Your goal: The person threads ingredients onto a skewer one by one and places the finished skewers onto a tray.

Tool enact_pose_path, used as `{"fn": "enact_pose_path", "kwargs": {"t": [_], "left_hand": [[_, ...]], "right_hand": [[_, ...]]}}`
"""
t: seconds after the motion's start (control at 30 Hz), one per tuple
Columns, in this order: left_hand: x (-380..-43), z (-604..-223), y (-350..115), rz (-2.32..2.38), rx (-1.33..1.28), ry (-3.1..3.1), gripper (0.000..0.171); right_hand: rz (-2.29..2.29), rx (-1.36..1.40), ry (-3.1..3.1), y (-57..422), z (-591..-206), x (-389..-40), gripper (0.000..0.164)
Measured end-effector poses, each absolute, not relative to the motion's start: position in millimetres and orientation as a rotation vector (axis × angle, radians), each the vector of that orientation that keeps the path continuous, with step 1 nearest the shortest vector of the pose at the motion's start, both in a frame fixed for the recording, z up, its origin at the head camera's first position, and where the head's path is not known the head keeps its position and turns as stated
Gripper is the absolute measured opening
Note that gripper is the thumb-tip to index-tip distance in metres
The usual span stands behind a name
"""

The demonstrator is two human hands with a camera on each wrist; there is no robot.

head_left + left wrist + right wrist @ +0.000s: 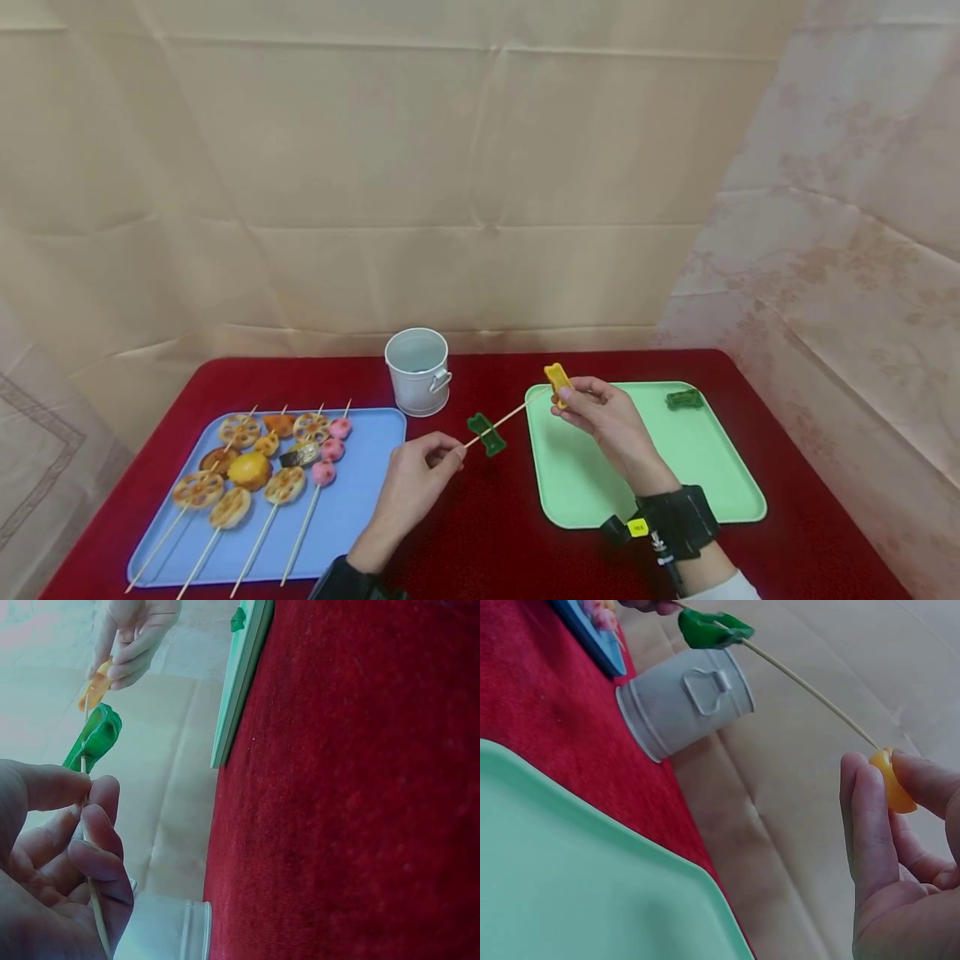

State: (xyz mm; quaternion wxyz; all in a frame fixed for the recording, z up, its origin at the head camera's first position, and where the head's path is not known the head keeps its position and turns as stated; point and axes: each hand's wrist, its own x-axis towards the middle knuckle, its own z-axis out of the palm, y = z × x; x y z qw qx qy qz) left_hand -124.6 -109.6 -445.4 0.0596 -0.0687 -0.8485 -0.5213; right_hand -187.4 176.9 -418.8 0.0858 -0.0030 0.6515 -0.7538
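Note:
Between thumb and fingers, my left hand (422,477) pinches a thin wooden skewer (517,410) that slants up to the right. A green pepper-like piece (487,434) is threaded on it, just beyond the fingertips. My right hand (606,425) pinches a yellow pepper-like piece (557,382) at the skewer's far tip, above the green tray's left edge. In the right wrist view the tip meets the yellow piece (893,782); how deep it goes in, I cannot tell. Another green piece (684,399) lies in the far right of the green tray (592,492).
At left, a blue tray (345,533) bears several loaded skewers with lotus slices (198,490) and pink balls (324,474), their sticks jutting over the near edge. A white metal bucket (418,383) stands at the back. Red cloth (480,550) covers the table; beige cloth hangs behind.

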Motion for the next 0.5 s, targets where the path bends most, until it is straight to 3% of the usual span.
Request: {"fn": "enact_pose_path", "kwargs": {"t": [0.5], "left_hand": [[-124.2, -445.4, -109.3, -1.522, -0.222, -2.592, 0.005]], "right_hand": [[-2.147, -0.057, 2.151, 169.8, -420.5, -183.5, 0.039]]}}
